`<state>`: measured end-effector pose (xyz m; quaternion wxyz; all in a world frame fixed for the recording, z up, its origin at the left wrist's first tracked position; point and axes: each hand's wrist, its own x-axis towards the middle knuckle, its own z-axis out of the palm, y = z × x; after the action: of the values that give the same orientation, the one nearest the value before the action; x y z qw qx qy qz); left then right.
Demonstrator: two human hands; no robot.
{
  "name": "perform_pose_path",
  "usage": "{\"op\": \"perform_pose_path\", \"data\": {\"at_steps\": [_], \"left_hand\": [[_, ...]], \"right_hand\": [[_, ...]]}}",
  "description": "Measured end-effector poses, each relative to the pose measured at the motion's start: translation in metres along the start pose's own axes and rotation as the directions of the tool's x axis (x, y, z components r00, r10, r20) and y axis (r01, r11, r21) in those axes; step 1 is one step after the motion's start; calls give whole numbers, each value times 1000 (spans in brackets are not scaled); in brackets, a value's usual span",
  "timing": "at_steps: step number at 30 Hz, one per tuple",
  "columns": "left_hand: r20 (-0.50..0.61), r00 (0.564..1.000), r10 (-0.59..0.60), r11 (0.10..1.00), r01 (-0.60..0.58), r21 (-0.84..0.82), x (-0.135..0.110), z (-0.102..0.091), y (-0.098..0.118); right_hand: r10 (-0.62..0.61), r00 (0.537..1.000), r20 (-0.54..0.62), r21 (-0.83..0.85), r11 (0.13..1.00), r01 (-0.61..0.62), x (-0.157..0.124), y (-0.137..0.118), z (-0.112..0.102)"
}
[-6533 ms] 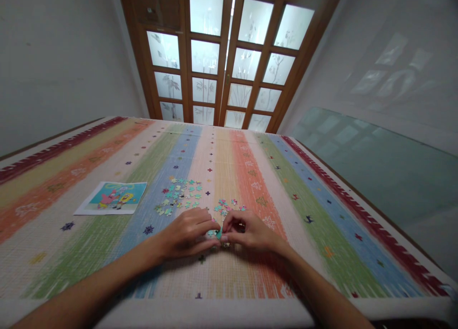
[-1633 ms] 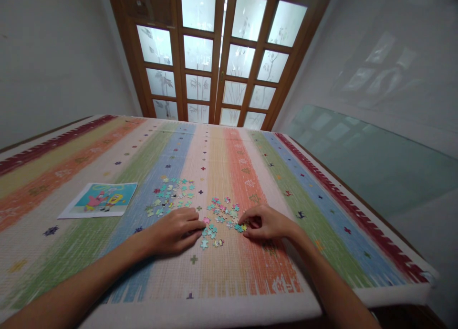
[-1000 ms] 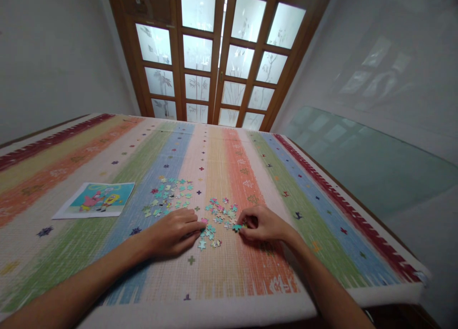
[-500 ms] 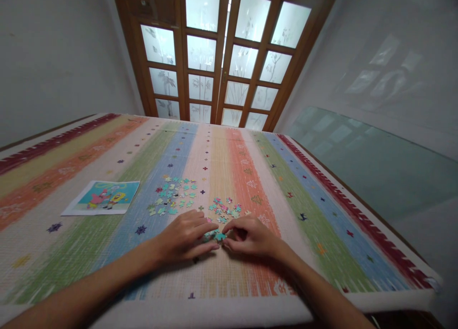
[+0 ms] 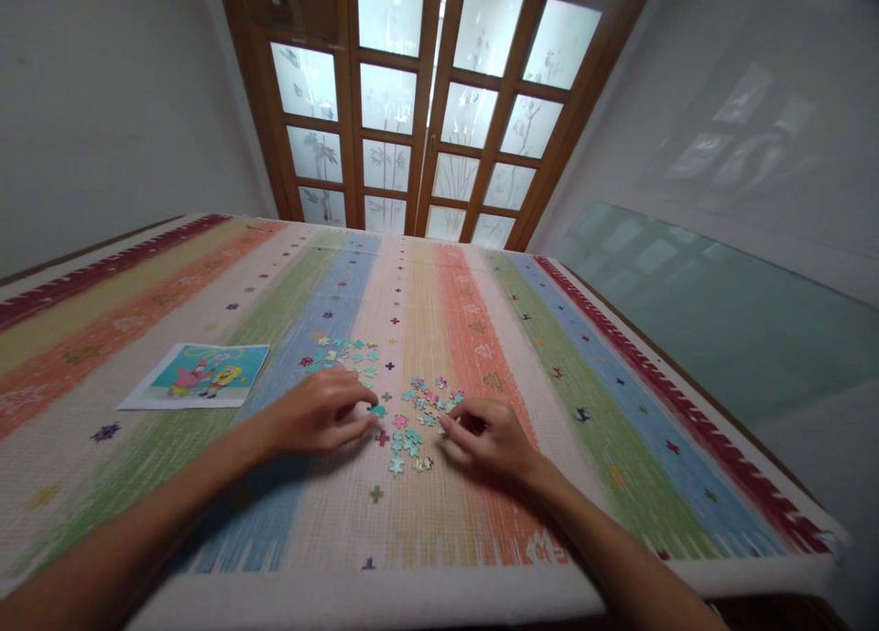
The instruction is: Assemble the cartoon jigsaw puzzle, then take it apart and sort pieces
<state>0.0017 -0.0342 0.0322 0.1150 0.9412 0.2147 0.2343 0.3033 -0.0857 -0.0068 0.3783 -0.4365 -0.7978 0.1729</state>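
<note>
My left hand [image 5: 328, 413] pinches a teal jigsaw puzzle piece [image 5: 377, 411] just above the cloth, left of the near pieces. Across from it, my right hand [image 5: 486, 437] has thumb and forefinger together on a small pale puzzle piece [image 5: 443, 427], mostly hidden by the fingertips. Between the hands lies a small group of teal and pink pieces [image 5: 406, 440]. Beyond my right fingertips is a denser cluster of pink and teal pieces [image 5: 429, 395]. More loose pieces [image 5: 353, 354] are spread behind my left hand, which covers part of them.
A printed cartoon picture [image 5: 199, 376] lies flat at the left. The striped cloth [image 5: 439, 530] covers the table. Glass-paned wooden doors [image 5: 422, 109] stand beyond the far edge, and a glass panel [image 5: 700, 292] leans along the right wall.
My left hand has moved left, away from the near pieces, carrying a teal piece. My right hand has shifted slightly right and up, uncovering the small group between the hands.
</note>
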Motion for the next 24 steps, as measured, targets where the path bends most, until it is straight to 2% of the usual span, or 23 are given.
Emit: {"op": "perform_pose_path", "data": {"at_steps": [4, 10, 17, 24], "left_hand": [[101, 989, -107, 994, 105, 22, -9, -19, -24], [254, 950, -181, 983, 170, 63, -13, -18, -30], [267, 910, -316, 947, 285, 149, -12, -24, -28], [306, 866, -396, 907, 317, 279, -10, -23, -25]], "right_hand": [[-11, 997, -77, -60, 998, 6, 6, 8, -10], [15, 987, -157, -141, 989, -37, 9, 15, -26], [47, 966, -254, -162, 983, -91, 10, 22, -36], [61, 963, -263, -172, 979, -108, 10, 24, -38]]}}
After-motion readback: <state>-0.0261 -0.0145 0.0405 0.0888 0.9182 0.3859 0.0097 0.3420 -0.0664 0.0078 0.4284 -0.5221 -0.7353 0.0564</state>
